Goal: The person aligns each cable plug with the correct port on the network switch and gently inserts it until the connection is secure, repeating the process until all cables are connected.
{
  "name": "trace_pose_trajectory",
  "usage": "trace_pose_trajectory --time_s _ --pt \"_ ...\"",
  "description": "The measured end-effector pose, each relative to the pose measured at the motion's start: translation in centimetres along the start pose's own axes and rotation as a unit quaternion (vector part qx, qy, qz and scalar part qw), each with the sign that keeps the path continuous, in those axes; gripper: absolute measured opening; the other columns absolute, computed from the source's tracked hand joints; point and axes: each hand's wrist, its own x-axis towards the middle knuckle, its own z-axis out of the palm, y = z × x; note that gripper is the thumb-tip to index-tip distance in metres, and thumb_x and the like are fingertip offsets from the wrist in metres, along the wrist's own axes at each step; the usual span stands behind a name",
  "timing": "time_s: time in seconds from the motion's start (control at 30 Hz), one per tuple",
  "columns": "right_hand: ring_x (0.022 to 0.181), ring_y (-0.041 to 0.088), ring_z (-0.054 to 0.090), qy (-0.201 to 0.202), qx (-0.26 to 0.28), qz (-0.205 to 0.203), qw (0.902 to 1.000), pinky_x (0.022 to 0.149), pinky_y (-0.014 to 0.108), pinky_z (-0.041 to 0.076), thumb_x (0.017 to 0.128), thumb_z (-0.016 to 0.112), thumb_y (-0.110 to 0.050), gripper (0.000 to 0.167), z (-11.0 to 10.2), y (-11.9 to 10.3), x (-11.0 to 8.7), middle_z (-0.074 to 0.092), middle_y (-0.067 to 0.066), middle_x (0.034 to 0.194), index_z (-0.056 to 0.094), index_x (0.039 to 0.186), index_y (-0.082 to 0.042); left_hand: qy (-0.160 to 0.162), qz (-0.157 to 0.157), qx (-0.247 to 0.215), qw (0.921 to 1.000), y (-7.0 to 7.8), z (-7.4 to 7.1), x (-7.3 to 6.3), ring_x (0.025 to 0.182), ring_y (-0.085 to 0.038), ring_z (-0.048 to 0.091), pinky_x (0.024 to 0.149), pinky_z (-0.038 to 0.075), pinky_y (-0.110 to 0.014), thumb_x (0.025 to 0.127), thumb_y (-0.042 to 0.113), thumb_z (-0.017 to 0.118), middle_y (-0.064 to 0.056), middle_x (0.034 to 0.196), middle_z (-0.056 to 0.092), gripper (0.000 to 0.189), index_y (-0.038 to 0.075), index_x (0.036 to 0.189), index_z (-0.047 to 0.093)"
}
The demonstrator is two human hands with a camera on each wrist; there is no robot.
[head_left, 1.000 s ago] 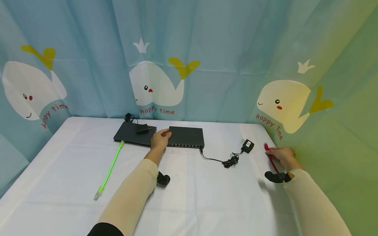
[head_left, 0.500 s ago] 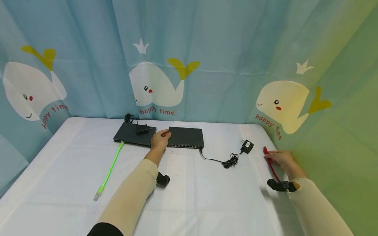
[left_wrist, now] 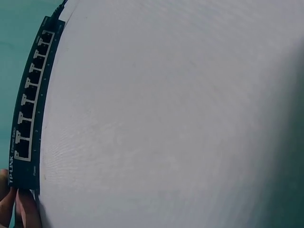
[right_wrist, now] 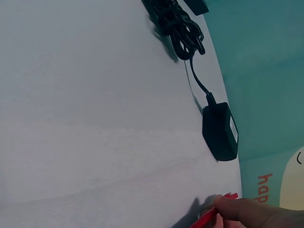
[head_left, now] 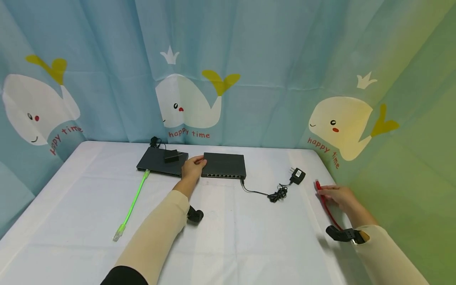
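My left hand [head_left: 192, 169] grips the left end of a black Ethernet switch [head_left: 224, 164]. In the left wrist view, the fingers [left_wrist: 29, 211] pinch the switch's corner below its row of ports [left_wrist: 32, 95]. A power cord runs from the right end of the switch. At the table's right edge, my right hand [head_left: 340, 196] pinches a red network cable [head_left: 323, 202] near its plug end. The right wrist view has the thumb [right_wrist: 244, 209] lying along the red cable [right_wrist: 206, 219]; the cable's other end is hidden by the wrist.
A second black box [head_left: 160, 164] lies left, with a power adapter [head_left: 172, 156] on top. A green network cable [head_left: 132, 206] stretches from its front toward the near left. Right of the switch are a bundled cord [head_left: 278, 194] and a plug adapter [head_left: 297, 176]. A curtain [head_left: 267, 79] hangs behind.
My right hand has drawn back a little toward the near side with the red cable in its fingers. The left hand and the switch have stayed in place.
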Motion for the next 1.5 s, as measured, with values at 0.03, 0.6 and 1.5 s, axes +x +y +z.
trace_pose_trajectory --time_s 0.03,0.6,1.5 --pt "0.066 0.005 0.053 -0.008 0.007 0.001 0.9999 0.061 0.02 0.05 0.091 0.07 -0.011 0.013 0.0 0.0 -0.1 0.061 -0.014 0.073 0.075 0.099 -0.002 -0.004 0.003 0.003 1.0 0.1 -0.1 0.0 0.121 -0.026 0.058 0.108 0.042 -0.042 0.098 0.029 0.063 -0.005 0.122 0.069 0.035 0.016 0.13 0.066" --pt "0.069 0.004 0.059 -0.08 0.067 -0.003 0.9945 0.064 0.022 0.054 0.093 0.067 -0.01 0.01 1.6 1.1 -2.9 0.066 -0.013 0.079 0.076 0.096 -0.014 -0.082 -0.076 -0.123 0.986 0.6 -1.1 0.3 0.12 -0.025 0.06 0.094 0.055 -0.038 0.093 0.014 0.069 -0.007 0.136 0.06 0.042 0.014 0.135 0.062" --pt "0.071 0.003 0.068 -0.126 0.203 -0.002 0.9712 0.065 0.018 0.058 0.094 0.064 -0.002 0.022 5.2 2.2 -7.0 0.073 -0.006 0.081 0.073 0.089 -0.022 -0.079 -0.092 -0.093 0.9882 1.0 -1.3 0.0 0.107 -0.026 0.065 0.072 0.06 -0.026 0.092 0.018 0.072 -0.008 0.128 0.065 0.038 0.016 0.129 0.067"
